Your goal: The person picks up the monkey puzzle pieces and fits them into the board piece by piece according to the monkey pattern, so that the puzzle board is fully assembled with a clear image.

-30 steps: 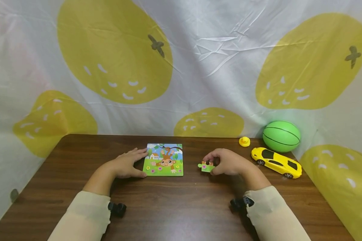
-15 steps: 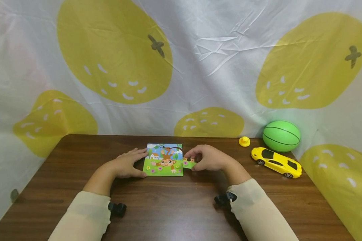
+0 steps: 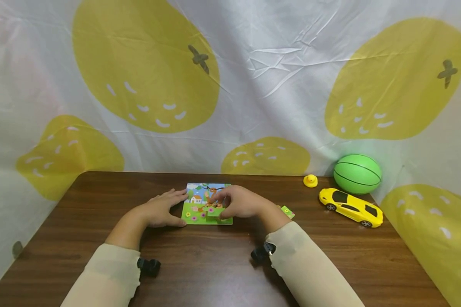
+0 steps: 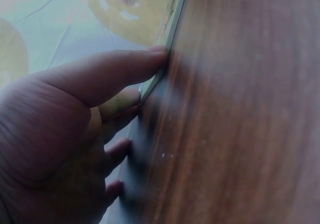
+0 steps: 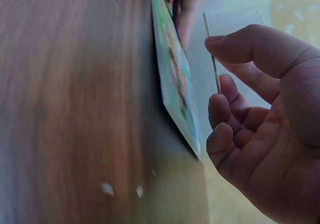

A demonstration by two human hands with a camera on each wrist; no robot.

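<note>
A square picture board (image 3: 192, 215) with a cartoon monkey lies on the table. My left hand (image 3: 162, 209) rests at its left side, fingers stretched to the edge and thumb at the near corner; the left wrist view shows the thumb (image 4: 125, 69) touching the board's rim. My right hand (image 3: 242, 202) pinches a green jigsaw piece (image 3: 214, 214) with a pink flower, over the board's lower middle. In the right wrist view this thin piece (image 5: 217, 74) stands edge-on between thumb and fingers, raised off the board (image 5: 167, 69). The hand covers the board's right part.
A second green jigsaw piece (image 3: 287, 212) shows past my right forearm. Farther right are a yellow toy car (image 3: 351, 207), a small yellow rubber duck (image 3: 310, 181) and a green ball (image 3: 357, 174). A lemon-print cloth (image 3: 269, 106) hangs behind the brown table (image 3: 207, 264).
My right hand has carried the jigsaw piece leftward from beside the board to above it. Another piece has come into sight behind the right forearm. My left hand has stayed in place.
</note>
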